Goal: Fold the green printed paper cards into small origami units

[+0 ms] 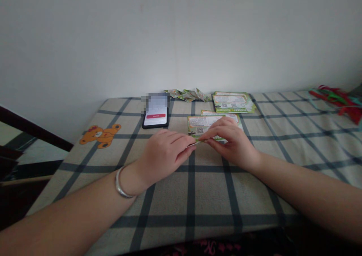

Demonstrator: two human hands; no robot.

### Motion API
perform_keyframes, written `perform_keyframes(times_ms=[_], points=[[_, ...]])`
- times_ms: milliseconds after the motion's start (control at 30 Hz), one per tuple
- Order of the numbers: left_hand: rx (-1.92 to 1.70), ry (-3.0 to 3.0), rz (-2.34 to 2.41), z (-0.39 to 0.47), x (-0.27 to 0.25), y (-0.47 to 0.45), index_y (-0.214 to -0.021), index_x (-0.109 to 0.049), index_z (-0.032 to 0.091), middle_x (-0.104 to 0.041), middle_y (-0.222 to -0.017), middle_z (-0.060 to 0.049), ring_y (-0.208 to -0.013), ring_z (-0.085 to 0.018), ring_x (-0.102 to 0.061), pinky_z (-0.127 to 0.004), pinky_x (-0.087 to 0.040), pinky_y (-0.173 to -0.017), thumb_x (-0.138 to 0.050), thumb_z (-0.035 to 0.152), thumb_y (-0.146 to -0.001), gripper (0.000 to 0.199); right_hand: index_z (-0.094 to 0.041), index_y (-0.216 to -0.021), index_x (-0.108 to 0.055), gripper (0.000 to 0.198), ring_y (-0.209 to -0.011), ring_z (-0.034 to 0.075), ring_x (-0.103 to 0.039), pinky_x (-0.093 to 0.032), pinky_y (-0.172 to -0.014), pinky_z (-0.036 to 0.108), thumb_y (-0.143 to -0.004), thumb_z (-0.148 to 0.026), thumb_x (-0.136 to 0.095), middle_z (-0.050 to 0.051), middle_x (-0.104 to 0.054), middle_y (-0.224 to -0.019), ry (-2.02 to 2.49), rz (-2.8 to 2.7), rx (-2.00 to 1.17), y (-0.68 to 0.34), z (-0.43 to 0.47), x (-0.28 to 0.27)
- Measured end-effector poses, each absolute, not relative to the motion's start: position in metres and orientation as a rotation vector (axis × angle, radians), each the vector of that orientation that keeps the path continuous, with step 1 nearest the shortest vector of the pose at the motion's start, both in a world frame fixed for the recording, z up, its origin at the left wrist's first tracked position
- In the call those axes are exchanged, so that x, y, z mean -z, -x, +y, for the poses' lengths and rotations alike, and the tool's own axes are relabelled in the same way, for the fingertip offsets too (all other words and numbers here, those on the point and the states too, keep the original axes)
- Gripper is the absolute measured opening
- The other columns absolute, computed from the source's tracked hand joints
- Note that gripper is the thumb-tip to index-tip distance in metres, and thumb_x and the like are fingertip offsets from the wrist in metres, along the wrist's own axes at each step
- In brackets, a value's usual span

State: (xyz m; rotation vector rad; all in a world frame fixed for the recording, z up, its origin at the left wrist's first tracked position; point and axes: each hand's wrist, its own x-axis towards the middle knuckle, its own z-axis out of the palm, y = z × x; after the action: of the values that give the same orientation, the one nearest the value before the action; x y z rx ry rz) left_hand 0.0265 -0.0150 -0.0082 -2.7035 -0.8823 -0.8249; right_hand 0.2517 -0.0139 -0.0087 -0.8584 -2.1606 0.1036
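A thin, flat piece [195,143], seen almost edge-on, is pinched between my two hands above the checked cloth. My left hand [165,150], with a silver bangle at the wrist, grips its left end. On the other end, the thumb and fingers of my right hand [233,141] are closed. Most of the piece is hidden by my fingers, so its exact kind cannot be made out. Just behind lie printed green-and-white cards [195,123], overlapping and partly covered by my right hand.
A phone [155,122] with a lit screen lies behind my left hand. An orange bear cutout [102,136] rests at the left. Crumpled wrappers [190,94] and more printed cards [233,101] lie along the wall. Red and green strands [336,97] sit far right.
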Motion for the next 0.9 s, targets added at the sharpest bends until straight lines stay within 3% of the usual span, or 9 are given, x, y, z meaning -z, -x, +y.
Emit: perform_keyframes(times_ms=[233,467,667,900], points=[[0.925,2.662,-0.866,-0.0196,0.0117,-0.0253,-0.092,-0.055,0.018,-0.069,-0.076,-0.003,-0.066,-0.018,-0.063,-0.031,-0.045,-0.062,-0.044,0.028,-0.097,0.016,-0.024,-0.09,-0.068,0.009,-0.078,0.017,-0.062,-0.046,-0.076,0.035,-0.087,-0.019,-0.06,0.001,-0.071,-0.08,0.789,-2.132,-0.168,-0.2516,-0.015,0.0088],[1.105,2.984,-1.068,-0.0212,0.0119,-0.0276,-0.096,-0.046,0.02,-0.067,-0.076,0.0,-0.067,-0.014,-0.065,-0.026,-0.048,-0.061,-0.045,0.019,-0.094,0.003,-0.022,-0.083,-0.057,0.01,-0.076,0.016,-0.061,-0.048,-0.071,0.031,-0.084,-0.015,-0.063,0.0,-0.067,-0.078,0.78,-2.077,-0.126,-0.2517,-0.0156,0.014],[1.346,3.364,-1.447,-0.02,0.0148,-0.03,-0.097,-0.038,0.023,-0.065,-0.07,0.004,-0.051,-0.009,-0.06,-0.021,-0.048,-0.05,-0.043,0.023,-0.095,0.005,-0.02,-0.089,-0.063,0.004,-0.079,0.017,-0.063,-0.052,-0.069,0.03,-0.087,-0.018,-0.062,0.004,-0.069,-0.081,0.797,-2.165,0.055,-0.2537,-0.0196,0.0101],[1.448,3.482,-1.512,-0.0187,0.0185,-0.0303,-0.094,-0.038,0.022,-0.063,-0.068,0.005,-0.052,-0.008,-0.058,-0.019,-0.049,-0.049,-0.043,0.027,-0.097,0.008,-0.022,-0.096,-0.066,0.012,-0.085,0.016,-0.066,-0.053,-0.076,0.031,-0.085,-0.017,-0.065,0.001,-0.075,-0.095,0.713,-2.199,0.094,-0.2538,-0.019,0.0094]])
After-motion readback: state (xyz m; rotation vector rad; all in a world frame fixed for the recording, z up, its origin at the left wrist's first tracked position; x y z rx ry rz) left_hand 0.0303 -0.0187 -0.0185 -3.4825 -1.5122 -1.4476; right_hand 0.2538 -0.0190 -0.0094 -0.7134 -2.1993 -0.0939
